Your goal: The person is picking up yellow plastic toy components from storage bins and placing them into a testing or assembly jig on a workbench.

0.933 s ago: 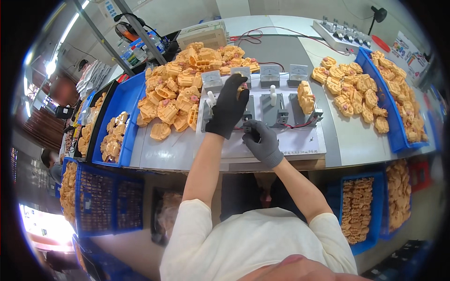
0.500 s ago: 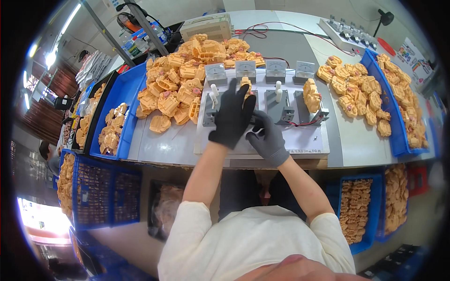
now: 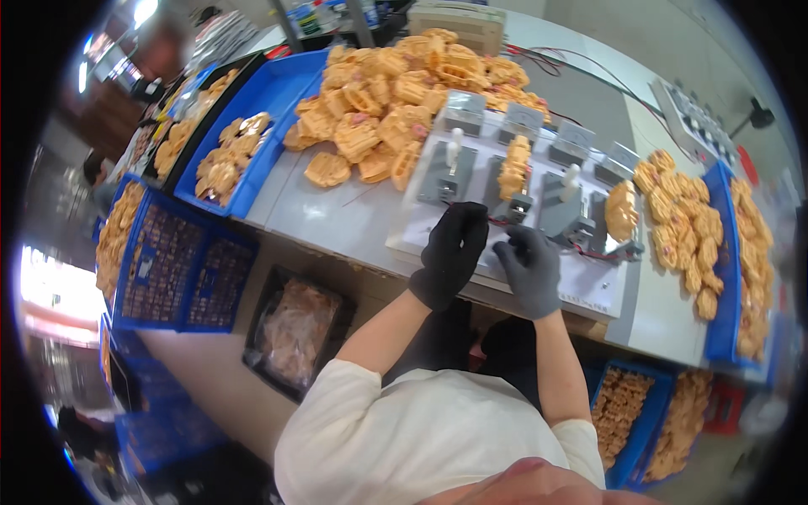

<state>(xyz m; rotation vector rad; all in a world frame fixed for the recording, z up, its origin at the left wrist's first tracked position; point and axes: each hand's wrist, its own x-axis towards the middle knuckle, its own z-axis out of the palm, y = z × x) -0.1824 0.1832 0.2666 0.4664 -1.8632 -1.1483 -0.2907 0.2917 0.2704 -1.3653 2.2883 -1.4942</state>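
My left hand (image 3: pixel 454 255), in a black glove, hovers at the near side of a white board (image 3: pixel 412 240), its fingers curled in toward the thumb. Whether anything is pinched there is hidden. My right hand (image 3: pixel 534 273), gloved in grey, is beside it, fingers loosely bent and thumb apart, with nothing visible in it. Just beyond both hands, a tan plastic casing (image 3: pixel 514 168) stands upright on a grey fixture (image 3: pixel 518 208). Another tan casing (image 3: pixel 621 210) sits on the rightmost fixture. The fixture with a white knob (image 3: pixel 569 183) between them bears no casing.
Several analog meters (image 3: pixel 571 143) line the board's back. A large heap of tan casings (image 3: pixel 362 126) lies to the left, a smaller pile (image 3: pixel 680 220) to the right. Blue bins (image 3: pixel 282 139) flank the table. A black tray with a plastic bag (image 3: pixel 295 332) sits below on the floor.
The view has turned and shifted. Both hands have drawn back from the second fixture toward the board's near edge, uncovering its casing. My left fingers have gone from outstretched to curled.
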